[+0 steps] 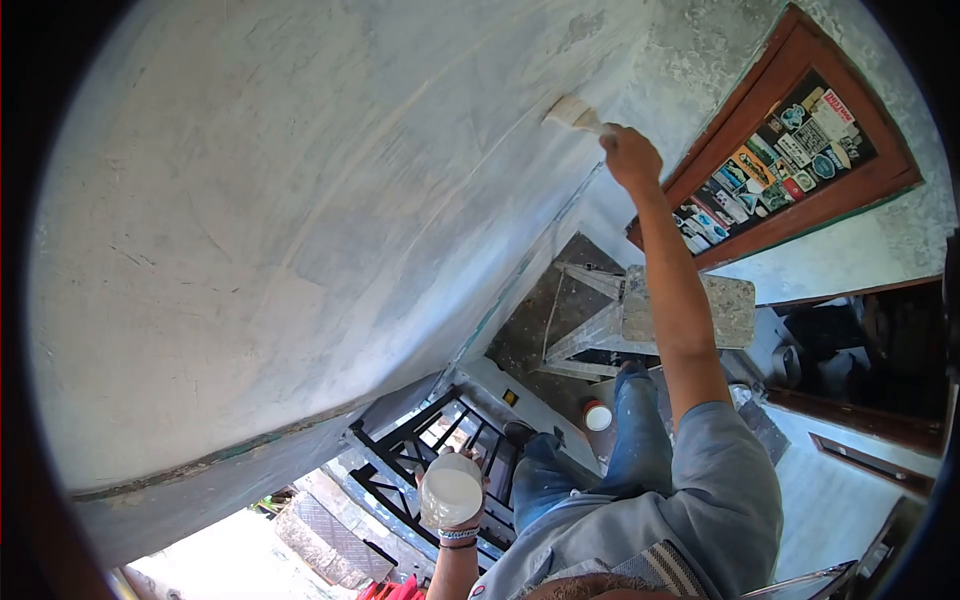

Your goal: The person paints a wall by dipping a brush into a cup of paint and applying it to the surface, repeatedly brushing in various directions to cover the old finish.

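My right hand (632, 158) is closed around the handle of a wide paintbrush (572, 112), its arm stretched out. The pale bristles rest against the wall (330, 200), which is patchy white and grey with streaks and scratches. Lower down, near my body, my left hand (474, 512) grips a white plastic tub (452, 492). Whitish paint shows inside the tub, and smears mark its side. Part of the left hand's fingers is hidden behind the tub.
A spattered trestle bench (690, 308) stands below my right arm. On the floor sits a small paint bucket (597, 415). Black metal railings (400, 440) lie beyond my left hand. A brown-framed panel covered in stickers (775, 160) is at the upper right.
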The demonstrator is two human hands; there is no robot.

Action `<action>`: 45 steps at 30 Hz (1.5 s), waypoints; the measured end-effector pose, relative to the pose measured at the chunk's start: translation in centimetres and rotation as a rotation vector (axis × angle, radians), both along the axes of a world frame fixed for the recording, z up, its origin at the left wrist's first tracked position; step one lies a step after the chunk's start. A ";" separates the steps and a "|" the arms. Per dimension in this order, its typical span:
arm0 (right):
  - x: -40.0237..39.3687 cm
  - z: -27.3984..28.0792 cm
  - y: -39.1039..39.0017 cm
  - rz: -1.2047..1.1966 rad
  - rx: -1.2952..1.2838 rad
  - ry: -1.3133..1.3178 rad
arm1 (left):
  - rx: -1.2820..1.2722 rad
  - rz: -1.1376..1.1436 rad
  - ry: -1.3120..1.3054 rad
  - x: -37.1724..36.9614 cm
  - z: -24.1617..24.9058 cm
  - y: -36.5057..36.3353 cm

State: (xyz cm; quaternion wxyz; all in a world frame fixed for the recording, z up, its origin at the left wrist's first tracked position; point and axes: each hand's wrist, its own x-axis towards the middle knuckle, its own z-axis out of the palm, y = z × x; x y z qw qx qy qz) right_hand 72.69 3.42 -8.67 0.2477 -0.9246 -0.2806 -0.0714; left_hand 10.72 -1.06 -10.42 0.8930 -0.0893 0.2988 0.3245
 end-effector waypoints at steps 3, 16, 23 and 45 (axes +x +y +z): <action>-0.8 0.8 -0.9 -0.037 0.390 -0.003 | -0.019 0.025 -0.010 0.5 -0.5 0.0; -7.0 -13.7 0.0 0.026 -0.352 0.436 | 0.024 -0.042 -0.083 1.0 -1.0 -0.6; -15.5 1.0 -0.5 0.179 0.161 0.232 | 0.048 -0.046 -0.124 1.2 0.2 -0.3; -20.5 -4.0 0.4 -0.025 0.532 0.367 | 0.072 -0.015 -0.023 -1.4 1.3 -0.6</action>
